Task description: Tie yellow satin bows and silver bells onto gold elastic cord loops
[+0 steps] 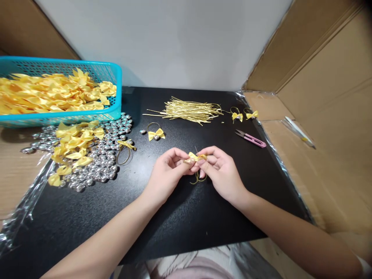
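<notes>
The hands (221,170) are bare, the right sleeve (365,268) whitish, the lap clothing (200,268) patterned.

Yellow bow (192,155), gold cords (192,111), pink snips (252,140), turquoise basket (119,89).

Prob. a small craft wkshp: black matte tabletop (174,228) flanked w/ brown cardboard panels (328,77), turquoise perforated plastic basket (119,89) of yellow satin bows (58,93), shiny silver beads (106,162), straight gold cords (192,111) & pink-handled metal snips (251,139).
</notes>
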`<state>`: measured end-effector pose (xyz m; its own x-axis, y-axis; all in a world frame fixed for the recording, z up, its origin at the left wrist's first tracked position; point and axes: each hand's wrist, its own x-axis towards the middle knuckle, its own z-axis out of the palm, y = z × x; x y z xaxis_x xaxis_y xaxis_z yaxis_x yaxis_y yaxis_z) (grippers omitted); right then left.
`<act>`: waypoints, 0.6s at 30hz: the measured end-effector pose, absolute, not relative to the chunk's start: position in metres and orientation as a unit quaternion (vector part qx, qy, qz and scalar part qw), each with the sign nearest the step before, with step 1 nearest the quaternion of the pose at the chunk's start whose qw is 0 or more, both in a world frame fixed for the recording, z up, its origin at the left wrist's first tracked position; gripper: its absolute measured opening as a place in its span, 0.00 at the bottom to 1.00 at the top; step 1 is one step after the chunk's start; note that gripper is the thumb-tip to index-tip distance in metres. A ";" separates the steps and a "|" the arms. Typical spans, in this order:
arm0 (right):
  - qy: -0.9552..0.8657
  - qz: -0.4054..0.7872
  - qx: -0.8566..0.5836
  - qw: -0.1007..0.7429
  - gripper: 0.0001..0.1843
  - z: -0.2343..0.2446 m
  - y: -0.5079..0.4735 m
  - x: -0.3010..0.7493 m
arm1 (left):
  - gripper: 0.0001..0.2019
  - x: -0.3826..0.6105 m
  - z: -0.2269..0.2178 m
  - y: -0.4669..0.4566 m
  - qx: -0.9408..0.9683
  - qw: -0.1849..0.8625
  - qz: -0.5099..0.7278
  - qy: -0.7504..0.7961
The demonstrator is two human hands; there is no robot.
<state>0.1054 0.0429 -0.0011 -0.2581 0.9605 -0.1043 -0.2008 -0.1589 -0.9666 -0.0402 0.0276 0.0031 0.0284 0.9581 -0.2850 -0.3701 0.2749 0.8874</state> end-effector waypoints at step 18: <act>-0.478 0.653 -0.391 0.439 0.25 -0.005 0.035 0.101 | 0.07 -0.042 0.000 0.031 0.329 0.648 0.502 0.469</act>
<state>0.1011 0.0349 -0.0048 -0.3094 0.9466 -0.0905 -0.1984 -0.1574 -0.9674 -0.0420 0.0309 -0.0003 0.0558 0.9590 -0.2777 -0.3407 0.2797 0.8976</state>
